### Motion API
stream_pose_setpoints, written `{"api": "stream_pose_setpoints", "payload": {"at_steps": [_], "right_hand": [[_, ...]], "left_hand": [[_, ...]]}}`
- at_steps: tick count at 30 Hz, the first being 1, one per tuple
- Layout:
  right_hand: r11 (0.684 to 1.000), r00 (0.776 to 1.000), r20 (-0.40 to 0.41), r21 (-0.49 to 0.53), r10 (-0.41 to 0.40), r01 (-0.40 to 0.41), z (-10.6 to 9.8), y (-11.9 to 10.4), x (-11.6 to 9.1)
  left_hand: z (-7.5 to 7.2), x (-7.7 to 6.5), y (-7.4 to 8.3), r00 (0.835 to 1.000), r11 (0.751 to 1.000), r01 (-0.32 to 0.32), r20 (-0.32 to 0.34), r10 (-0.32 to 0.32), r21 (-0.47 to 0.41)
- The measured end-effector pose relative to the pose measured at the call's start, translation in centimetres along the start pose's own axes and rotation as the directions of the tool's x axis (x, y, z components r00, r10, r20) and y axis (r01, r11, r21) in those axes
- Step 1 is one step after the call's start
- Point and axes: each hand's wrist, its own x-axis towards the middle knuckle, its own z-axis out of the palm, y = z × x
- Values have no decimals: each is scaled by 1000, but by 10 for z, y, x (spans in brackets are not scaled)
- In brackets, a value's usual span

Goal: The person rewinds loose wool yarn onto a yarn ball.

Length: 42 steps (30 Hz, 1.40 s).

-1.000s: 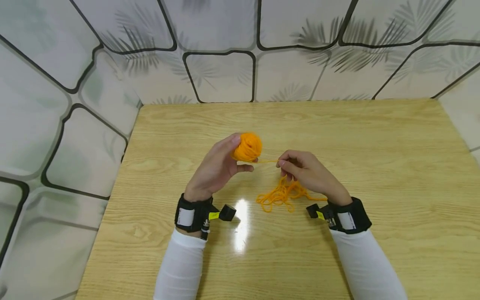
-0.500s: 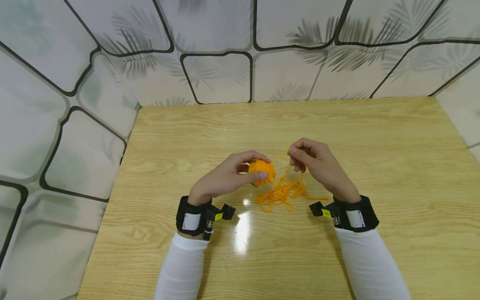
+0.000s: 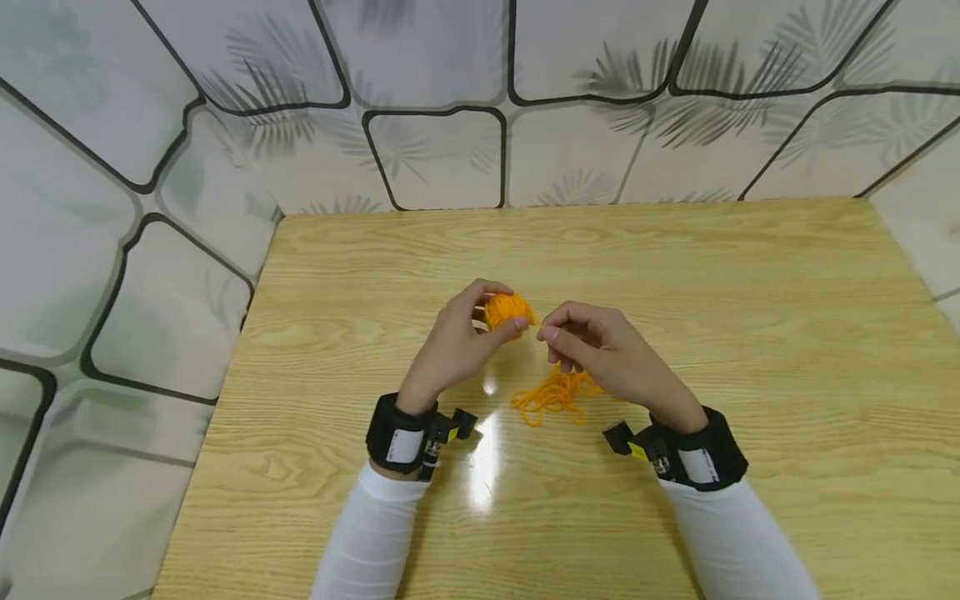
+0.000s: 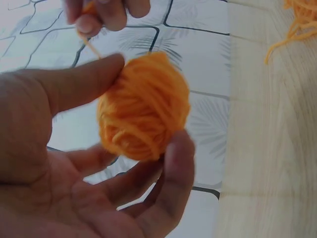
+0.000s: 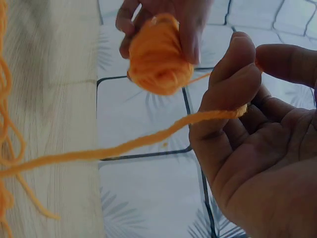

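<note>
A small ball of orange yarn (image 4: 146, 106) is gripped between the thumb and fingertips of my left hand (image 3: 461, 337), raised over the table. To its right, my right hand (image 3: 603, 346) pinches the yarn strand (image 5: 200, 78) between thumb and forefinger, close beside the ball. From the right hand's curled lower fingers another length of yarn (image 5: 133, 145) runs down to the loose orange tangle (image 3: 555, 396) on the tabletop. The right hand hides part of that tangle in the head view.
The light wood table (image 3: 300, 467) reaches back to a white wall (image 3: 450, 158) with black line patterns and leaf prints. A second patterned wall (image 3: 60, 250) borders its left side. Both wrists carry black camera straps (image 3: 401, 442).
The left hand has turned the ball, swinging down and right, then back up and left. The right hand rose with the strand, then came down and left toward the ball.
</note>
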Motion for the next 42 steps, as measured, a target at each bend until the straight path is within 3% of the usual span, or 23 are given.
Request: {"api": "stream_pose_setpoints", "payload": {"at_steps": [5,11,16,23,26,28,30,33,37,40,42], "right_hand": [[998,998,54,-41,-39,42,12,-2,-1],[997,993,117,-66,-30,37,21,-4,0],[996,986,167,-78,-28,42,25,-3,2],[994,975,219,-97,-25,47,28,3,5],[994,973,230,-104,-14,39,26,9,7],[994,972,233,-108,1,24,24,13,9],[993,973,230,-114,16,11,22,18,11],[991,977,208,-131,47,-20,18,24,14],[986,984,156,-153,91,-67,10,30,14],[983,987,109,-154,115,-97,3,32,14],[981,990,75,-160,123,-110,-2,32,13]], "left_hand": [[3,3,-1,991,992,7,-133,-24,-123],[3,5,1,984,943,21,-162,-79,-333],[1,5,4,984,852,17,-143,-108,-524],[-5,4,8,991,675,-3,-91,-95,-738],[-7,2,9,998,632,-1,-43,-51,-775],[-9,1,9,1000,621,9,-6,-21,-784],[-10,-1,9,999,617,20,34,11,-787],[-12,-3,9,994,646,43,99,50,-762],[-15,-5,8,971,737,69,216,106,-672],[-16,-6,7,943,809,64,302,143,-584],[-16,-6,6,923,845,46,346,168,-533]]}}
